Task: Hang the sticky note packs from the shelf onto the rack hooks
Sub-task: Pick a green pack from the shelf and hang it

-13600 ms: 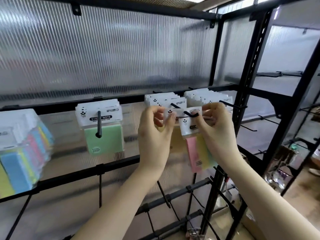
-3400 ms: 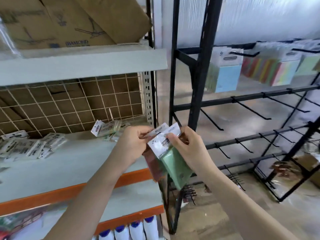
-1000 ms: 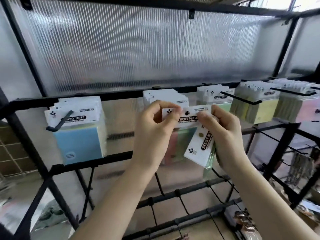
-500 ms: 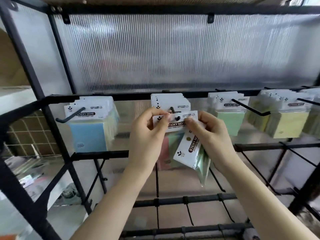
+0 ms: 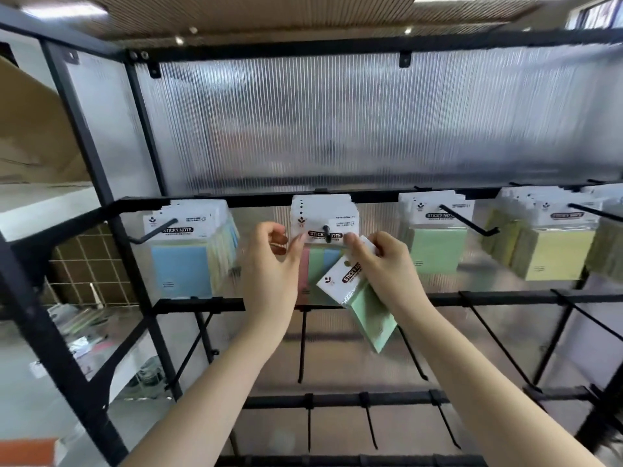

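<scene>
A black rack (image 5: 101,183) carries rows of hung packs on hooks; the right hand (image 5: 387,264) grips a tilted green pack (image 5: 365,308) below the middle hook (image 5: 326,229); the left hand (image 5: 273,264) has curled fingers at the multicoloured pack (image 5: 320,230) hanging there, its grip hard to make out.

Seen from the head camera: a black rack (image 5: 188,303) with hooks, backed by a ribbed translucent panel (image 5: 337,123). Hanging on the middle hook (image 5: 326,230) was a striped sticky note pack (image 5: 323,227), its header card touched at the right end by the right hand (image 5: 384,264), which also gripped a tilted green sticky note pack (image 5: 365,305). Just left of that card hovered the left hand (image 5: 273,264), fingers curled, with blue (image 5: 182,257), green (image 5: 435,247) and yellow packs (image 5: 556,254) on neighbouring hooks.
</scene>
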